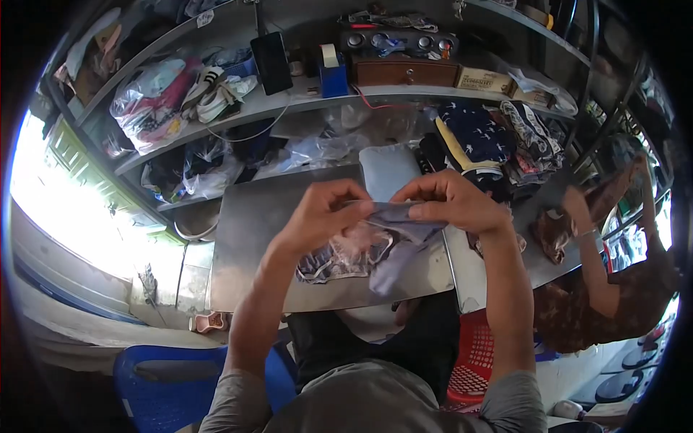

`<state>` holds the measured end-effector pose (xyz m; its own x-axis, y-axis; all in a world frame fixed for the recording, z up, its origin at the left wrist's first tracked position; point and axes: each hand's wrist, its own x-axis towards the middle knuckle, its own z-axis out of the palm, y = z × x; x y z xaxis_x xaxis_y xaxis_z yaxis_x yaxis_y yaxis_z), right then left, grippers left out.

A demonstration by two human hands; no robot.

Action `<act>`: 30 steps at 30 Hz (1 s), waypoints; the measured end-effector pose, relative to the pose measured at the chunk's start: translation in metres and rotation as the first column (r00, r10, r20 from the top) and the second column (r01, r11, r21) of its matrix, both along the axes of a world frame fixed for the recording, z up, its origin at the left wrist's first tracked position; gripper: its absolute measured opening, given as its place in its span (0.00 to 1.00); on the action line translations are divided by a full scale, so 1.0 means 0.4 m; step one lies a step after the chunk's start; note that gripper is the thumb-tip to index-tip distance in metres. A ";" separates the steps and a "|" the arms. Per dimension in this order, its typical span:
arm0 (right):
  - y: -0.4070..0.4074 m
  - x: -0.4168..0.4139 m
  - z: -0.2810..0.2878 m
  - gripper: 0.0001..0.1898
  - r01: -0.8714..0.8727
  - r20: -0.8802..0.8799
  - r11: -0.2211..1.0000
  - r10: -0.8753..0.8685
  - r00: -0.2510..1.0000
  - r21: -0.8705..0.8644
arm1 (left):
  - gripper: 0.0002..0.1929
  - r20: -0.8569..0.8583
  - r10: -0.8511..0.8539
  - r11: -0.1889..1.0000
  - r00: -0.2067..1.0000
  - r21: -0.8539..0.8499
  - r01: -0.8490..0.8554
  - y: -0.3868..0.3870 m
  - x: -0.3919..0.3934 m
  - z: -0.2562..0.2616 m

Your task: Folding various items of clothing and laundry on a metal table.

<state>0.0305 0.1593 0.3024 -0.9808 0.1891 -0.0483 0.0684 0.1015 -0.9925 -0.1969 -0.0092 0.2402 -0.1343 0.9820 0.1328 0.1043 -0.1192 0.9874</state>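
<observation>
Between my two hands a light purplish-grey piece of fabric is stretched by its upper edge. My left hand pinches one end between thumb and fingers; my right hand pinches the other. The fabric's lower part hangs down, slightly blurred, over the metal tabletop. Below and behind it lies a crumpled patterned garment with pale trim. A folded light blue cloth rests just beyond my hands.
Folded clothes, a navy patterned one on top, are stacked at the back right. A shelf with bagged clothes, shoes and a tape dispenser spans the back. At right, another person handles brown fabric. A blue chair stands lower left.
</observation>
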 end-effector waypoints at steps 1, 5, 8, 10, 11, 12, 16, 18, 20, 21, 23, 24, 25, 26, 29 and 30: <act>-0.002 0.004 -0.009 0.15 0.001 0.001 1.000 -0.001 1.000 0.000 | 0.15 -0.022 0.016 0.999 1.000 -0.032 -0.017 -0.012 -0.018 0.006; -0.008 0.013 -0.035 0.14 -0.008 -0.027 0.998 0.006 1.000 -0.062 | 0.10 -0.076 0.055 0.997 0.996 0.056 -0.051 -0.052 -0.004 -0.004; -0.036 0.002 -0.043 0.13 0.069 -0.099 0.992 -0.079 0.992 -0.101 | 0.16 -0.501 0.224 0.951 0.836 0.301 -0.074 -0.038 -0.011 -0.065; -0.046 0.004 -0.048 0.12 0.140 -0.149 0.985 -0.154 0.977 -0.099 | 0.19 -0.541 0.299 0.941 0.786 0.307 -0.146 -0.038 -0.005 -0.134; -0.044 0.013 -0.050 0.12 0.109 -0.180 0.983 -0.135 0.974 -0.146 | 0.22 -0.578 0.365 0.925 0.730 0.317 -0.210 -0.038 -0.003 -0.174; -0.044 0.020 -0.051 0.11 0.068 -0.214 0.978 -0.110 0.971 -0.195 | 0.22 -0.580 0.368 0.924 0.727 0.317 -0.215 -0.046 -0.007 -0.216; -0.007 0.062 -0.117 0.08 0.115 -0.328 0.967 -0.188 0.926 -0.229 | 0.20 -0.387 0.466 0.884 0.796 0.164 -0.438 -0.051 0.002 -0.269; 0.005 0.076 -0.154 0.11 0.180 -0.368 0.922 -0.308 0.877 -0.342 | 0.20 -0.350 0.545 0.835 0.762 0.147 -0.530 -0.061 0.007 -0.238; -0.008 0.077 -0.173 0.15 0.167 -0.242 0.978 -0.193 0.951 -0.124 | 0.19 0.063 0.386 0.917 0.920 -0.134 -0.375 -0.062 -0.002 -0.202; -0.023 0.069 -0.185 0.19 0.100 -0.089 0.991 -0.093 0.992 0.089 | 0.19 0.059 0.399 0.911 0.915 -0.135 -0.389 -0.063 0.002 -0.195; -0.064 0.014 -0.256 0.22 -0.013 0.046 0.932 -0.004 0.999 0.363 | 0.19 -0.035 0.289 0.956 0.957 -0.050 -0.290 -0.045 0.020 -0.195; -0.074 -0.005 -0.304 0.24 -0.150 0.197 0.791 0.039 0.980 0.593 | 0.19 -0.036 0.288 0.956 0.957 -0.053 -0.289 -0.048 0.020 -0.193; -0.072 0.000 -0.372 0.24 -0.151 0.195 0.792 0.040 0.980 0.592 | 0.19 -0.185 0.290 0.957 0.939 0.056 -0.284 -0.052 0.018 -0.191; -0.065 0.023 -0.442 0.24 0.099 0.095 0.666 -0.249 0.964 0.739 | 0.19 -0.325 0.295 0.953 0.899 0.164 -0.253 -0.053 0.018 -0.186; -0.006 0.095 -0.476 0.25 0.378 -0.052 0.471 -0.570 0.820 0.797 | 0.20 -0.664 0.484 0.851 0.570 0.207 -0.482 -0.125 -0.055 -0.209; 0.004 0.109 -0.472 0.24 0.445 -0.045 0.470 -0.647 0.761 0.762 | 0.20 -0.665 0.486 0.850 0.567 0.208 -0.484 -0.146 -0.085 -0.236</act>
